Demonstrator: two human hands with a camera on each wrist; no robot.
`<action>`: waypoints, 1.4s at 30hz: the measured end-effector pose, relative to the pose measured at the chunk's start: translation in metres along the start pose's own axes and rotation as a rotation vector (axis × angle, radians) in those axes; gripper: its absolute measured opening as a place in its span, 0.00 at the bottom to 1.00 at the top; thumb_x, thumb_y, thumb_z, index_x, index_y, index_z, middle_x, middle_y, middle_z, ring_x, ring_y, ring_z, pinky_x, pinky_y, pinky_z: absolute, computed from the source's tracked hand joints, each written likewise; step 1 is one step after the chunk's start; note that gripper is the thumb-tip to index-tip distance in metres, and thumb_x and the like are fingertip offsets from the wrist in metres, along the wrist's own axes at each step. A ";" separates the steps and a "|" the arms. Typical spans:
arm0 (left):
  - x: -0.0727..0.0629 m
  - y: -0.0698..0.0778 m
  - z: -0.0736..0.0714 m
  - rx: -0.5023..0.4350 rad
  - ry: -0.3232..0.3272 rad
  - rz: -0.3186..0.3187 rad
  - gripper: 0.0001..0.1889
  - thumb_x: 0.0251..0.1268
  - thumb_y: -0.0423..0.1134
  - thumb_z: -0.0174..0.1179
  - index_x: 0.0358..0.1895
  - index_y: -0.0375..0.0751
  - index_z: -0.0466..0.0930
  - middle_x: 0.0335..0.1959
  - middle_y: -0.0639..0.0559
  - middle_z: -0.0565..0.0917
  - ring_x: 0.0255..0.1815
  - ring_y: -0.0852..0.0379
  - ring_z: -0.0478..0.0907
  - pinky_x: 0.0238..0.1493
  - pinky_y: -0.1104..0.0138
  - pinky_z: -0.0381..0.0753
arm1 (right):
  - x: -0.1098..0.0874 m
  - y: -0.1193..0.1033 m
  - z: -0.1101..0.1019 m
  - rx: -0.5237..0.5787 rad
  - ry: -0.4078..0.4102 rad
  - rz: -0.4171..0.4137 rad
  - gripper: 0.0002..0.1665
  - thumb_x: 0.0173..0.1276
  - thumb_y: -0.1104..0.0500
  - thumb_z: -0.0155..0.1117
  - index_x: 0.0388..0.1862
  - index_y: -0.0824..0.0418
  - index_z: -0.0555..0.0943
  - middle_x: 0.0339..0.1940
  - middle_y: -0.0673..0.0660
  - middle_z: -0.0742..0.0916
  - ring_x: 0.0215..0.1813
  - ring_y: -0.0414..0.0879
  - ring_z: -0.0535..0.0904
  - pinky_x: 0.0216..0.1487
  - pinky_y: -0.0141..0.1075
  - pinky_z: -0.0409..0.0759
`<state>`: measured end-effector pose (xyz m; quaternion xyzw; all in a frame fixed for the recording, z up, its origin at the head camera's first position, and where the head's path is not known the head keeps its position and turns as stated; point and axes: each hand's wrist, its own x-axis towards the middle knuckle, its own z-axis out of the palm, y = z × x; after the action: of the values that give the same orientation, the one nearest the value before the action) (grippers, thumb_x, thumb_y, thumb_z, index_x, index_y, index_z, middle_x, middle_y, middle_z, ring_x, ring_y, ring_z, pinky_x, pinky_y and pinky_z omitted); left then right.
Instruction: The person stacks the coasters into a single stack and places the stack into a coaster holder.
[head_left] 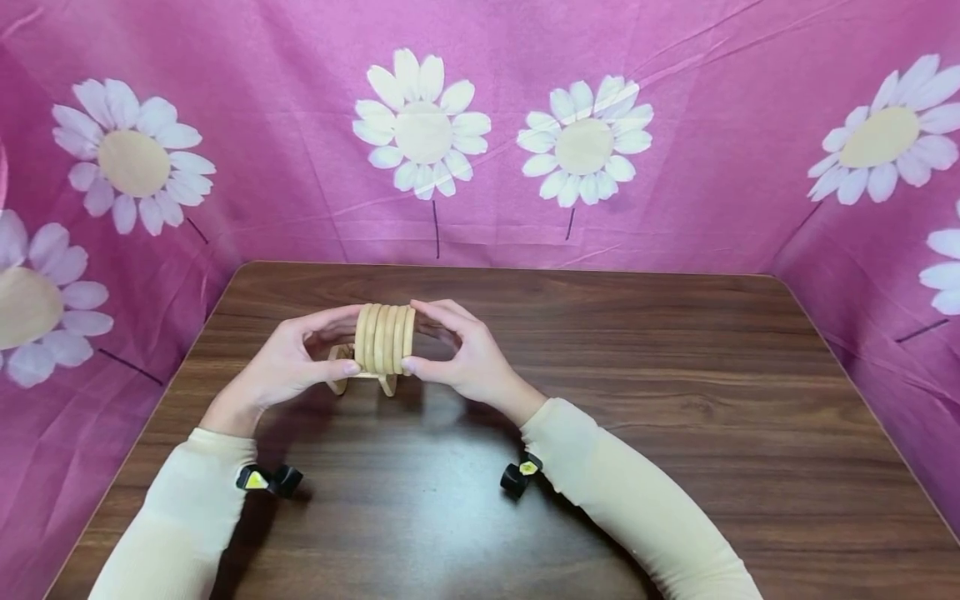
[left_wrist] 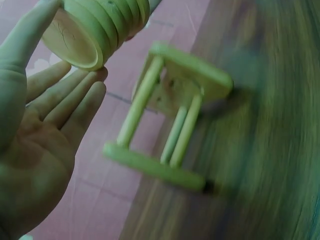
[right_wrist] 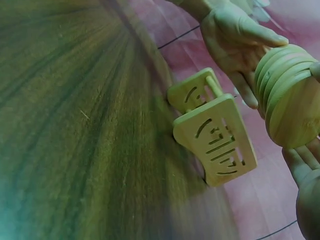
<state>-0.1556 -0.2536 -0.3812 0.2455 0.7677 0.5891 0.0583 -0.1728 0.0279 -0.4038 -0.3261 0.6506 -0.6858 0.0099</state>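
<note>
Several round wooden coasters [head_left: 385, 337] stand on edge, pressed together in a row between both hands. My left hand [head_left: 285, 360] grips one end of the row, thumb at the near side and fingers over the far side. On the opposite end, my right hand [head_left: 474, 357] holds it the same way. A small wooden coaster rack [right_wrist: 215, 142] stands on the table just under the coasters, its side panels cut with slots. Round rods join its two panels in the left wrist view, where the coasters [left_wrist: 107, 27] appear raised away from the rack.
The brown wood-grain table [head_left: 675, 375] reaches back to a pink cloth [head_left: 510, 233] printed with white daisies, which hangs around its far and side edges. A black wrist camera [head_left: 281, 481] is strapped over the left sleeve, another wrist camera [head_left: 517, 477] over the right.
</note>
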 end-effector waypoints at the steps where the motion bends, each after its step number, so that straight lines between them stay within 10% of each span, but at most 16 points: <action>1: 0.000 -0.002 -0.002 0.009 0.001 -0.004 0.36 0.64 0.19 0.70 0.77 0.28 0.71 0.64 0.70 0.86 0.63 0.69 0.84 0.64 0.72 0.84 | 0.001 0.002 0.001 -0.009 -0.003 0.006 0.44 0.59 0.78 0.78 0.76 0.76 0.73 0.66 0.72 0.80 0.69 0.66 0.81 0.76 0.42 0.79; 20: -0.005 -0.014 -0.037 0.164 0.041 -0.027 0.38 0.63 0.21 0.71 0.78 0.39 0.73 0.62 0.78 0.84 0.65 0.76 0.80 0.57 0.79 0.78 | 0.032 0.017 0.022 -0.068 -0.038 0.026 0.44 0.61 0.74 0.80 0.76 0.75 0.73 0.67 0.72 0.81 0.69 0.64 0.83 0.75 0.39 0.80; 30: -0.006 -0.025 -0.044 0.099 0.000 -0.030 0.38 0.66 0.20 0.69 0.79 0.36 0.71 0.64 0.74 0.85 0.66 0.75 0.80 0.65 0.78 0.77 | 0.038 0.025 0.025 -0.086 -0.053 0.038 0.44 0.62 0.72 0.81 0.76 0.74 0.74 0.66 0.70 0.81 0.67 0.63 0.84 0.73 0.38 0.81; 42: -0.010 -0.039 -0.042 0.058 0.006 -0.024 0.39 0.65 0.18 0.67 0.80 0.36 0.70 0.63 0.75 0.84 0.66 0.76 0.80 0.67 0.82 0.73 | 0.038 0.033 0.023 -0.358 -0.088 0.014 0.45 0.63 0.59 0.84 0.77 0.65 0.76 0.67 0.61 0.84 0.69 0.54 0.83 0.76 0.34 0.76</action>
<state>-0.1752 -0.3018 -0.4070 0.2363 0.7875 0.5665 0.0559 -0.2057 -0.0141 -0.4188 -0.3477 0.7635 -0.5439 -0.0151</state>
